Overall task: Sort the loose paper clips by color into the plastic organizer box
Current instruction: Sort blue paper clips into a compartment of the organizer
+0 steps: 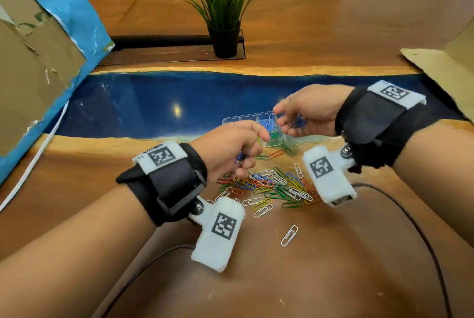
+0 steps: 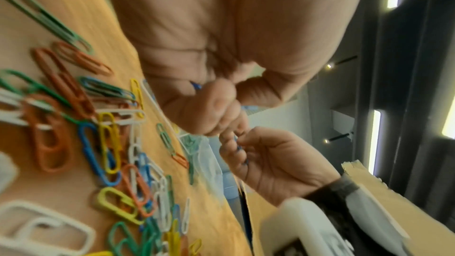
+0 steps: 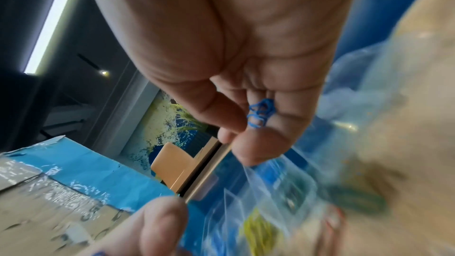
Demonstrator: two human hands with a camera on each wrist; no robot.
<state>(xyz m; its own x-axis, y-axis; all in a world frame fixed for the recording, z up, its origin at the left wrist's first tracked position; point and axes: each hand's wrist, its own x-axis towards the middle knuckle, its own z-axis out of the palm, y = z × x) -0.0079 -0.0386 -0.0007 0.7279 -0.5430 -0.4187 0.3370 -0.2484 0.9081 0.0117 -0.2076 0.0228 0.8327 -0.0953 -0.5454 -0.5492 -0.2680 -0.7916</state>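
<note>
A clear plastic organizer box [image 1: 238, 119] stands where the blue resin strip meets the wood; one compartment holds blue clips [image 1: 268, 122], the one nearer me green clips [image 1: 274, 136]. My right hand [image 1: 284, 122] hovers over the box's right part, fingers curled round a few blue paper clips [image 3: 261, 113]. My left hand [image 1: 246, 161] is curled just left of the box above the pile and pinches blue clips [image 1: 239, 157], [image 2: 195, 86]. The loose pile of mixed-colour clips [image 1: 269, 184], [image 2: 98, 133] lies between my wrists. One white clip [image 1: 289, 235] lies apart, nearer me.
A potted plant [image 1: 223, 9] stands at the back. Taped blue cardboard [image 1: 38, 48] walls the left side and a cardboard flap [image 1: 441, 68] the right. A black cable [image 1: 410, 215] curves by my right arm; a white cord [image 1: 33, 163] runs along the left.
</note>
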